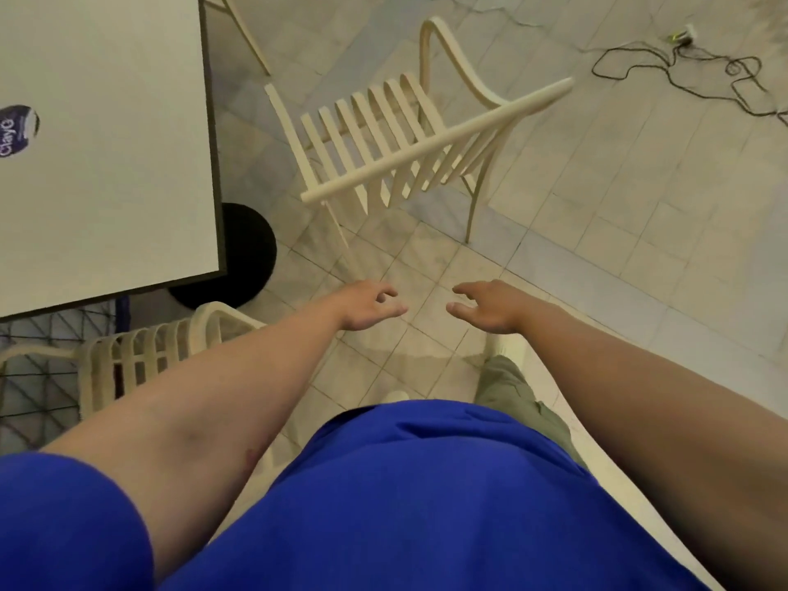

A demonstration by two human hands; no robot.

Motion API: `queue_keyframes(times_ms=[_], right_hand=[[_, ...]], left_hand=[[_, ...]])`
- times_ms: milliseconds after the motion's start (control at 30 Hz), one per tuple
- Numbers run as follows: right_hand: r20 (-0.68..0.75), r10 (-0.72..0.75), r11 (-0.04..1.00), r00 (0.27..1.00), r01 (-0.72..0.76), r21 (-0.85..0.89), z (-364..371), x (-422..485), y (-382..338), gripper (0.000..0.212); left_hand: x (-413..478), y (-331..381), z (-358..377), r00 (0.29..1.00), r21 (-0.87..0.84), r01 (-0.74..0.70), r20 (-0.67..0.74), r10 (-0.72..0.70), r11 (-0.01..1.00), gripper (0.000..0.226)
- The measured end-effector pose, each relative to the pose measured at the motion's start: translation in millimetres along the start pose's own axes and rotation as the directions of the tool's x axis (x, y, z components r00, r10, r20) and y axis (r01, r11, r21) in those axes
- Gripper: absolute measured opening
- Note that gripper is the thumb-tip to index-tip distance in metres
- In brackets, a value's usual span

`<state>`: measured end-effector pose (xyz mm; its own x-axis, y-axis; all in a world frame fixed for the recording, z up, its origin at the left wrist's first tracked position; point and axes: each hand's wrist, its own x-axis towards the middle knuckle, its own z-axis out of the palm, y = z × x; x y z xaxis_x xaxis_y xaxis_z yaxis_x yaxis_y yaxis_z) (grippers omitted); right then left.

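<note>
Both my arms reach forward over the tiled floor. My left hand (370,305) and my right hand (486,305) hang side by side with loosely curled fingers, and neither holds anything. A cream slatted chair (435,138) stands ahead of them, its top rail facing me, a good gap beyond my fingertips. Neither hand touches it.
A white table (106,164) with a dark edge fills the upper left, bearing a round purple logo (19,130), on a black round base (251,253). A second cream chair (140,360) sits at lower left. A black cable (682,66) lies on the floor at upper right.
</note>
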<state>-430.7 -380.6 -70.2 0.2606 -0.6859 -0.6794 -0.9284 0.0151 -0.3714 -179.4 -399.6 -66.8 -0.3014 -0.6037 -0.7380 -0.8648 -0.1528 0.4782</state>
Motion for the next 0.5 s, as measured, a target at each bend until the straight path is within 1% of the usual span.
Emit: queue_keyframes(times_ms=[133, 333, 433, 500], right_hand=[[0.067, -0.073, 0.995, 0.995, 0.077, -0.065, -55, 30, 36, 0.069], [0.134, -0.173, 0.961, 0.976, 0.197, -0.193, -142, 65, 79, 0.066], [0.103, -0.243, 0.932, 0.965, 0.262, -0.252, -183, 83, 81, 0.063], [0.048, -0.305, 0.912, 0.951, 0.307, -0.272, -205, 94, 76, 0.06]], left_hand=[[33, 32, -9, 0.996, -0.067, 0.073, -0.048, -0.077, 0.995, 0.069], [73, 101, -25, 0.97, -0.277, 0.106, -0.183, -0.161, 0.955, 0.064], [81, 124, -44, 0.939, -0.307, 0.067, -0.301, -0.164, 0.949, 0.054], [83, 130, -58, 0.905, -0.297, 0.042, -0.393, -0.162, 0.954, 0.048]])
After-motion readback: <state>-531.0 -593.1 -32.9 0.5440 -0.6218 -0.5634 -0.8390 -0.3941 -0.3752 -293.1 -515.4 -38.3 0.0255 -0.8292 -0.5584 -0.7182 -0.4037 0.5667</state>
